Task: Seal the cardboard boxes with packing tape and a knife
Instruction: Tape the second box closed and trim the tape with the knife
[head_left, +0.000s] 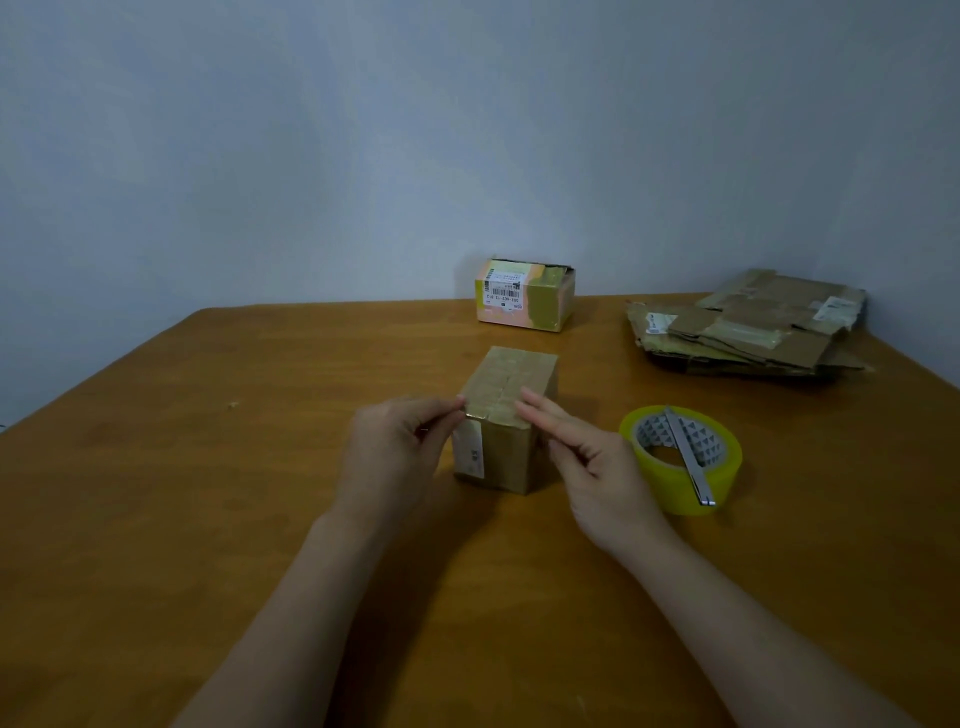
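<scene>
The small brown cardboard box (511, 395) on the wooden surface (208, 467) is pinched at its near-left top corner by the left grip (395, 447) and touched by the released right grip (597, 462), nearest the yellow tape roll (660, 470).

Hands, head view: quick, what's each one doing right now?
Left hand: pinching the taped near top edge of the small cardboard box.
Right hand: open, straight fingers touching the box's top.
</scene>
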